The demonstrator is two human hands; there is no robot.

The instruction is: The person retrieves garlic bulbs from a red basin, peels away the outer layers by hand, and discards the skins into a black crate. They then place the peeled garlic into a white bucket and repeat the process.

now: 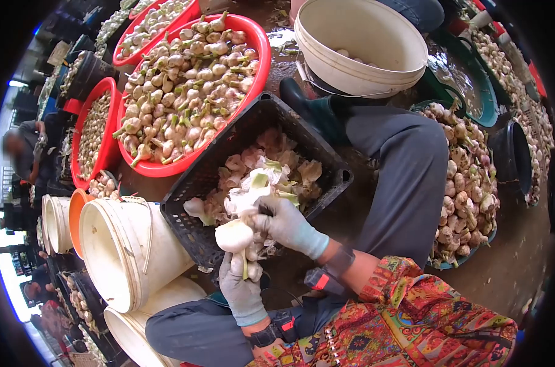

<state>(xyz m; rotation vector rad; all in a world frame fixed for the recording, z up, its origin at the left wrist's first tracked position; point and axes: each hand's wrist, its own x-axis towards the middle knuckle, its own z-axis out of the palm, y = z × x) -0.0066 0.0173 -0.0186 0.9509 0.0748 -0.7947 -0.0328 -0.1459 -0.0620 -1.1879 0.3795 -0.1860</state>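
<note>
My left hand (242, 292), in a pale grey glove, is closed around the stem end of a white garlic bulb (234, 236). Smaller bulbs (253, 270) show at its fingertips. Gloved as well, my right hand (288, 226) has its fingers bent together beside the bulb's upper right edge. Whatever they pinch there is hidden, though brownish fibres show by the fingertips. Both hands are over the near side of a black plastic crate (195, 160), which holds loose papery garlic skins (271, 172).
A red tub (266, 55) heaped with garlic bulbs stands beyond the crate. White buckets (100, 257) are at the left, and a large cream bucket (363, 82) is at the far side. More garlic (467, 196) is piled beyond my right knee. Another person (30, 150) sits far left.
</note>
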